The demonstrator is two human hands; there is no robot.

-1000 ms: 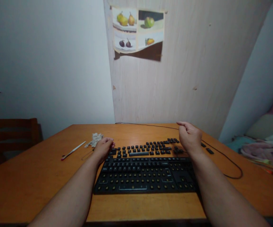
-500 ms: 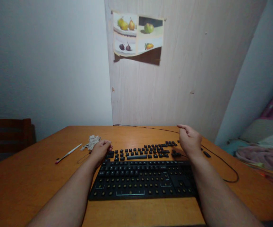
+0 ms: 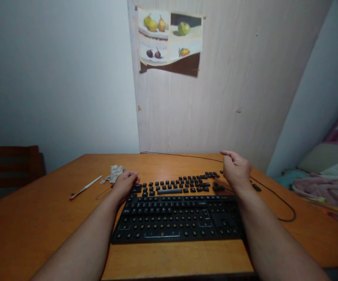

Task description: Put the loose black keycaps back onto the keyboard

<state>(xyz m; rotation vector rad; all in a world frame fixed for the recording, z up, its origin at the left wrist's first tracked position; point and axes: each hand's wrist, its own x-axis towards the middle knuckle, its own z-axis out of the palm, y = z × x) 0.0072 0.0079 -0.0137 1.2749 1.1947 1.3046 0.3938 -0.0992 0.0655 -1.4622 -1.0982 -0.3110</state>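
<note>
A black keyboard point(image 3: 171, 224) lies on the table close in front of me. Its upper rows carry keycaps; lower down and at the right, bare key stems show. Behind it, loose black keycaps point(image 3: 169, 186) are laid out in rows, with a long space bar key point(image 3: 170, 191) among them. My left hand point(image 3: 126, 182) is closed beside the left end of these rows, fingers curled together near a few keycaps. My right hand point(image 3: 237, 168) forms a fist above their right end, thumb side up. Whatever either hand may hold is hidden by the fingers.
A crumpled grey cloth point(image 3: 115, 172) and a white brush-like stick point(image 3: 86, 188) lie left on the wooden table point(image 3: 54, 218). The black cable point(image 3: 278, 199) loops at the right. A wooden chair point(image 3: 11, 166) stands at far left, bedding point(image 3: 318, 187) at far right.
The whole view has shifted slightly, with the table and keyboard a little higher in the picture. Both hands keep nearly the same pose and place; no keycap has visibly moved.
</note>
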